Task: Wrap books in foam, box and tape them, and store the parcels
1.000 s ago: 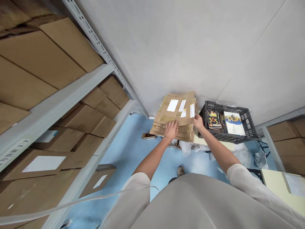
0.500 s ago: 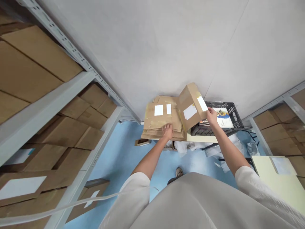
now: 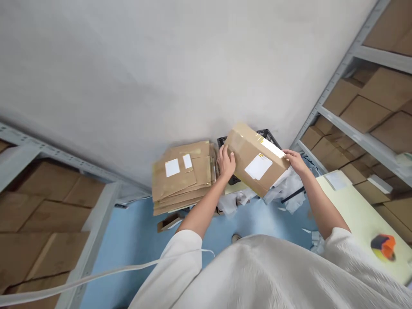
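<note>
A flattened cardboard box [image 3: 240,150] with two white labels on its faces is held up at a tilt before me. My right hand [image 3: 294,162] pinches its right corner beside the long label. At its left end is my left hand [image 3: 227,163], thumb on the near face and the other fingers along the edge. Just left of that hand lies a stack of flattened cartons [image 3: 201,165], the top one bearing two white labels. Behind the held box, a black plastic crate [image 3: 268,136] is mostly hidden.
Shelves of cardboard boxes stand at the left [image 3: 48,189] and right [image 3: 367,107]. A pale table [image 3: 350,206] on the right carries an orange and dark tape dispenser [image 3: 383,247]. Plastic wrapping [image 3: 291,191] lies underneath, near the blue floor [image 3: 135,240]. A white cord crosses the lower left.
The box has come off the carton stack and moved right, now in front of the crate. My left hand has left the stack for the box's left end. My view has turned right.
</note>
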`<state>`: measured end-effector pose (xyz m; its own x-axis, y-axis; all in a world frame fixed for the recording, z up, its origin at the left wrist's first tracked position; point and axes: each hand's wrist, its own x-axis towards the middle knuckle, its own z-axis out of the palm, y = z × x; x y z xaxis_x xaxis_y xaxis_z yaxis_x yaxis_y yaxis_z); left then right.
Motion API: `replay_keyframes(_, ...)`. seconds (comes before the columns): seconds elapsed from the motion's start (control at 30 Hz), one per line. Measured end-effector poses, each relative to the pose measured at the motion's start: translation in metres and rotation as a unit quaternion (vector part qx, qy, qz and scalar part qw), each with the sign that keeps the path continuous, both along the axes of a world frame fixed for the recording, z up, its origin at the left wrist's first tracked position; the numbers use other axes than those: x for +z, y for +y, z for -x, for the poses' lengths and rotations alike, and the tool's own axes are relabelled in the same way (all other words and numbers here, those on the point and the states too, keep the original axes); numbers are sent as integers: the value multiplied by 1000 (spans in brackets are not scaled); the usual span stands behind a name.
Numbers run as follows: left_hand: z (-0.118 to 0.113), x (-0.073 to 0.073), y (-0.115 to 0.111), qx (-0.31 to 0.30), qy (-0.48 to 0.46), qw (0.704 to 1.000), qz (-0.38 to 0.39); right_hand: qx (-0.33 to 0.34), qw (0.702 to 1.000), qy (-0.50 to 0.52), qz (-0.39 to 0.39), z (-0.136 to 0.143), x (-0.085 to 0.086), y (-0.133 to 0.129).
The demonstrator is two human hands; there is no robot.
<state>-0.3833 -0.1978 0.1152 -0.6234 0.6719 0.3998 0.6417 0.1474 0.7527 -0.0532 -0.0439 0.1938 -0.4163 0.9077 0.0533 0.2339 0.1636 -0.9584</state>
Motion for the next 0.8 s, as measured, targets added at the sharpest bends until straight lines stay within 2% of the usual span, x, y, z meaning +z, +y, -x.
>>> replay_keyframes(0.1, -50, 12, 38, -21, -16, 1000, -7, -1, 1000, -5, 3, -72, 3, 5)
replay_keyframes(0.2, -105, 10, 80, -54, -58, 997, -1, -16, 1000, -5, -3, -149, -2, 9)
replay_keyframes(0.3, -165, -2, 120, -106, -106, 989, 9, -49, 999, -15, -1, -232, -13, 12)
replay_keyframes(0.4, -231, -19, 153, -195, -149, 969, 22, -109, 994, -16, 21, -317, -32, 11)
replay_keyframes(0.53, -324, -42, 180, -312, -230, 921, 41, -255, 966, -7, 50, -416, -66, -3)
replay_keyframes(0.67, -409, -62, 198, -377, -246, 890, 72, -416, 908, -15, 49, -487, -99, -24)
replay_keyframes(0.8, -475, -77, 220, -425, -235, 869, 99, -477, 878, -42, 15, -531, -124, -45)
